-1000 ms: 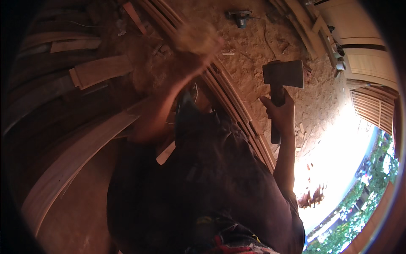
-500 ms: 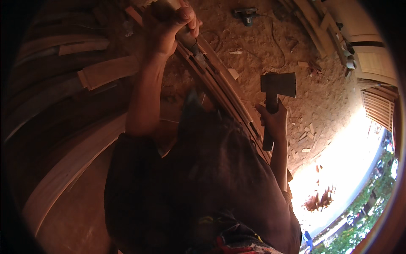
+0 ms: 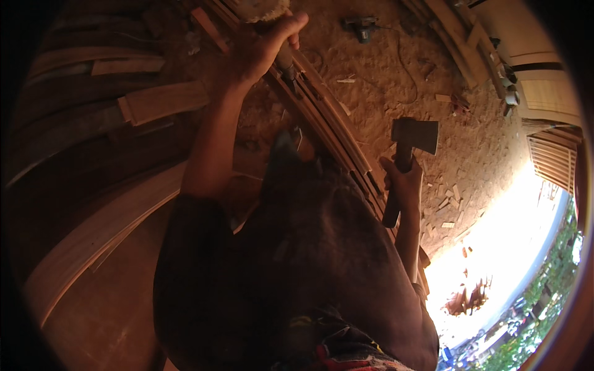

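Brown timber (image 3: 333,131) runs diagonally through the middle. Left hand (image 3: 257,52) is wrapped around a chisel-like tool (image 3: 284,62) over the timber's far stretch, can't tell if the tip's touching. Right hand (image 3: 406,184) grips a hatchet (image 3: 416,135) by its handle, blade facing right.

The rough brown floor (image 3: 377,80) carries scattered wood scraps (image 3: 456,192) (mostly small) and a dark power tool (image 3: 364,32)
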`<state>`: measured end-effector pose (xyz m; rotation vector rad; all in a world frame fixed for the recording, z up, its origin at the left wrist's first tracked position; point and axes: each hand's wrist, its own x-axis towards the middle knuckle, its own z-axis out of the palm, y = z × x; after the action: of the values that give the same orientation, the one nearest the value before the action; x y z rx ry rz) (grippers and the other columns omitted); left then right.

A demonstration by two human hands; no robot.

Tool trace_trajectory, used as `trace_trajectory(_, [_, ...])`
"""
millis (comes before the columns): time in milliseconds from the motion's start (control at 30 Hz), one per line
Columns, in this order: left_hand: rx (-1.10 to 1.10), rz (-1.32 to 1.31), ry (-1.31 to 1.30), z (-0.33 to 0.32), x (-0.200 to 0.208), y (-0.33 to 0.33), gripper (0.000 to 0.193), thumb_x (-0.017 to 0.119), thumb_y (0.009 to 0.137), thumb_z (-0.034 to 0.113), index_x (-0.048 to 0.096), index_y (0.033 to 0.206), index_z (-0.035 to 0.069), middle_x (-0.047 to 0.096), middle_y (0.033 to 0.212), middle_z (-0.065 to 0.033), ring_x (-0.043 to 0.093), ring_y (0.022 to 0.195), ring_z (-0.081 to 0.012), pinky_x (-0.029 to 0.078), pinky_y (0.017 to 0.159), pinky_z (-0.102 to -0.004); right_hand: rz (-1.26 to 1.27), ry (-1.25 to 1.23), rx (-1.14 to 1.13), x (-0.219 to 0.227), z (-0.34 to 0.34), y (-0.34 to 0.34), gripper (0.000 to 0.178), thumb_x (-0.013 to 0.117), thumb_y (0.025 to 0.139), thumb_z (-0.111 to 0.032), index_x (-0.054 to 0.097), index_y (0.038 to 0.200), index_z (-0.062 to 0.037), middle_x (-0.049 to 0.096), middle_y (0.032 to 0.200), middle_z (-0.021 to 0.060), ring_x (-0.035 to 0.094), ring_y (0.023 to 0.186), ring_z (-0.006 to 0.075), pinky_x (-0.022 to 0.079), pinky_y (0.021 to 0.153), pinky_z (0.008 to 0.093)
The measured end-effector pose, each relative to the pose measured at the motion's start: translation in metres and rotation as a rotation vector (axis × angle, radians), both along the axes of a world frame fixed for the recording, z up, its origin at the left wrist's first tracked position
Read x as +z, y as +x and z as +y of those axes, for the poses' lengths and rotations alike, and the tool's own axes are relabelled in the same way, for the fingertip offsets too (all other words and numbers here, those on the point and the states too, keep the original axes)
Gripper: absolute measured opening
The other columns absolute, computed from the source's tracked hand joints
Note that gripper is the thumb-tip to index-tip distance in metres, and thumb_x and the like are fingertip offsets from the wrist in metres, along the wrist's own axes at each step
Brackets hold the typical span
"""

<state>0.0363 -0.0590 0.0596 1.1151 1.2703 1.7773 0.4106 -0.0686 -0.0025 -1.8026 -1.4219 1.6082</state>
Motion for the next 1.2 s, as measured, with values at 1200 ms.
trace_trajectory(1200, [0.126,0.403,-0.253,0.01,-0.058,0.01,0.019,0.073,0.097,0.023,0.074,0.11,0.009,0.074,0.082,-0.0058,0.075,0.076,-0.019,0.062,0.067,-0.041,-0.208,1.458,0.621,0.231,0.095,-0.113,0.051,0.084,0.088,-0.022,0.063,0.128,0.001,0.076,0.101,0.0185,0.076,0.089,0.0321,0.06,0.079,0.0443])
